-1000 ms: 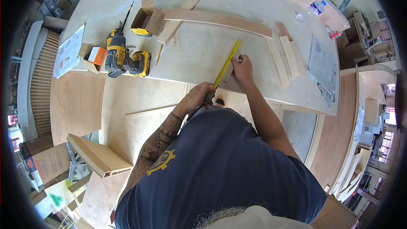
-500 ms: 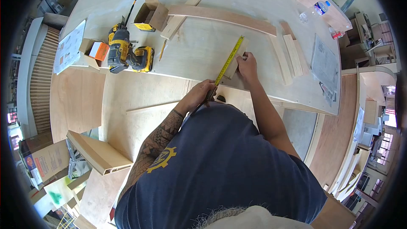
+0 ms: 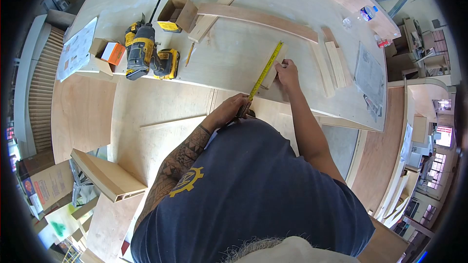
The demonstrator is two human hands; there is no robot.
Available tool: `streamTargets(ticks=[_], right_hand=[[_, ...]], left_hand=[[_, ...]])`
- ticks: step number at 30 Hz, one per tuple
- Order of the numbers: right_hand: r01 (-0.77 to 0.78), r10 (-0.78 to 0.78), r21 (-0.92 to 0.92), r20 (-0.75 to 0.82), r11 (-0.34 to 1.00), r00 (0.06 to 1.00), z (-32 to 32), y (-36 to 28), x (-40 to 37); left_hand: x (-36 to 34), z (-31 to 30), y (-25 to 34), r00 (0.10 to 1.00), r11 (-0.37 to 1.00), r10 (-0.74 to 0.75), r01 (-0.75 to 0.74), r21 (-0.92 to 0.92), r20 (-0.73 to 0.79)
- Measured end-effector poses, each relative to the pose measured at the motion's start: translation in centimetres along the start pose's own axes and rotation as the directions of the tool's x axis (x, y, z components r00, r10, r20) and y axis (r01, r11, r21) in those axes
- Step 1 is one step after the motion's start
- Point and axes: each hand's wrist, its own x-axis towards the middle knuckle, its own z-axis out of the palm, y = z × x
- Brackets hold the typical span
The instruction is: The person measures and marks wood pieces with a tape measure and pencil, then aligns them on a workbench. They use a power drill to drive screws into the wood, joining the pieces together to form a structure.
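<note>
My left hand (image 3: 231, 109) is closed around the case of a tape measure, close to my body at the table's front edge. The yellow tape blade (image 3: 266, 71) runs out from it, slanting away over the tabletop. Along the blade lies a short, pale wood piece (image 3: 276, 66), partly covered by it. My right hand (image 3: 287, 73) is at the right edge of this piece, thumb and fingers pinched together. Whatever is between those fingers is too small to make out.
Left on the table (image 3: 234, 63) are yellow-and-black power tools (image 3: 141, 51), a pencil (image 3: 189, 54), small open boxes (image 3: 178, 12) and a paper sheet (image 3: 78, 48). Long wood strips (image 3: 258, 17) lie farther back. More strips (image 3: 336, 61), printed sheets (image 3: 369, 75) and a plastic bottle (image 3: 368, 13) are right.
The camera view has shifted slightly. My left hand stays on the tape measure with the blade out; my right hand stays beside the wood piece, its fingers slightly repositioned.
</note>
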Motion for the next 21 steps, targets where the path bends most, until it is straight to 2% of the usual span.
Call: streamTargets(ticks=[3, 10, 11, 14, 16, 17, 19, 20, 21], right_hand=[[-0.028, 0.027, 0.055, 0.033, 0.998, 0.999, 0.0, 0.8, 0.8], [-0.023, 0.023, 0.011, 0.036, 1.000, 0.999, -0.1, 0.8, 1.0], [-0.043, 0.041, 0.053, 0.048, 0.998, 0.998, -0.1, 0.8, 1.0], [-0.079, 0.072, 0.103, 0.069, 0.992, 0.995, -0.1, 0.9, 1.2], [-0.095, 0.087, 0.111, 0.077, 0.989, 0.993, -0.1, 1.7, 1.8], [-0.065, 0.057, 0.133, 0.064, 0.989, 0.996, 0.0, 2.1, 2.0], [-0.031, 0.028, 0.178, 0.021, 0.983, 0.999, 0.0, 2.8, 2.4], [-0.028, 0.025, 0.130, 0.019, 0.991, 0.999, 0.2, 3.1, 2.7], [-0.026, 0.025, 0.084, 0.013, 0.996, 1.000, 0.2, 3.3, 2.9]], left_hand=[[-0.7, 0.1, 0.3, 1.000, 1.000, -0.004, 0.004, 0.014, 0.005], [-1.2, -0.8, -0.3, 0.997, 0.995, 0.068, -0.069, 0.076, 0.023], [-1.3, -0.9, -0.4, 0.997, 0.995, 0.071, -0.072, 0.075, 0.023], [-0.2, -1.6, -1.8, 0.987, 0.984, 0.154, -0.158, 0.086, 0.048], [0.3, -1.9, -2.0, 0.966, 0.943, 0.249, -0.257, 0.209, 0.067], [0.3, -2.0, -2.2, 0.966, 0.942, 0.250, -0.260, 0.211, 0.071], [-1.9, -1.1, 1.1, 0.991, 0.999, 0.040, -0.037, 0.020, -0.127], [-1.8, -1.3, 1.4, 0.993, 0.999, 0.037, -0.033, 0.042, -0.111], [-1.5, -2.1, 1.4, 0.952, 0.961, 0.206, -0.153, 0.232, -0.227]])
